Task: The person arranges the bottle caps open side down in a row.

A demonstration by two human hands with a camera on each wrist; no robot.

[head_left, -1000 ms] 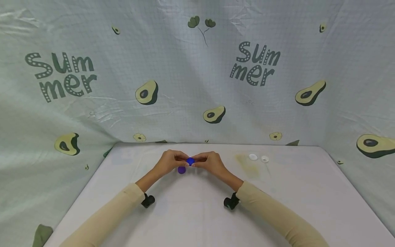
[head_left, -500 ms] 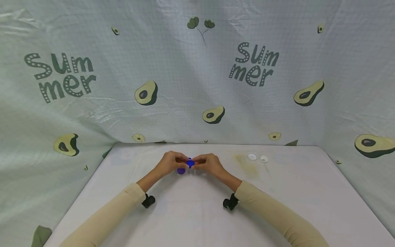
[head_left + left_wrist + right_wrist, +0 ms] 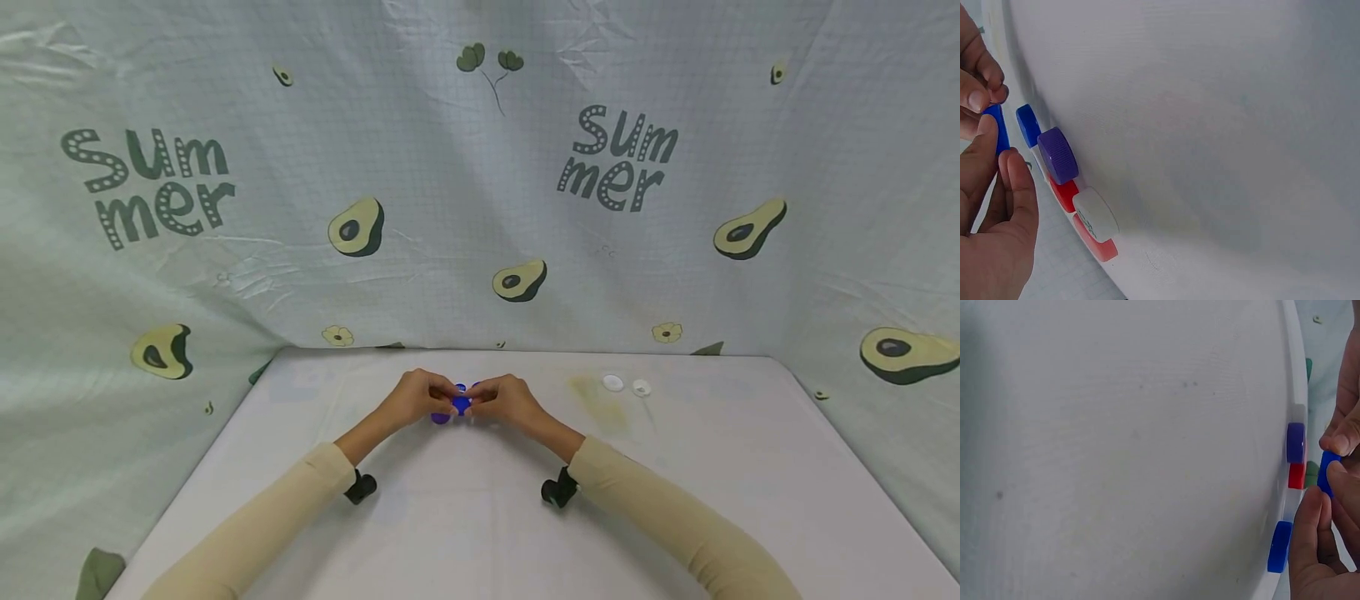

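Note:
Between both hands, a blue bottle cap (image 3: 461, 406) is pinched by fingertips from either side. My left hand (image 3: 417, 400) grips its left edge and my right hand (image 3: 508, 400) its right edge. In the left wrist view the held cap (image 3: 1001, 132) appears edge-on, apart from the caps on the table. A purple ribbed cap (image 3: 1059, 155) stands close by, with another blue cap (image 3: 1028, 125) beside it. Red (image 3: 1064, 193), white (image 3: 1096, 214) and pinkish-red caps (image 3: 1095, 239) follow along the row. From the head, the hands hide most of these.
Two white caps, one plain (image 3: 612, 383) and one with a marked centre (image 3: 641, 388), lie to the right on the white table (image 3: 465, 517). A printed cloth (image 3: 442, 167) hangs behind the table's far edge. A black wrist camera (image 3: 362, 488) sits under the left sleeve.
Both hands and the pinched blue cap have come slightly nearer the person. Blue pieces behind the fingers have come into sight, while the left fingers cover more of the purple cap.

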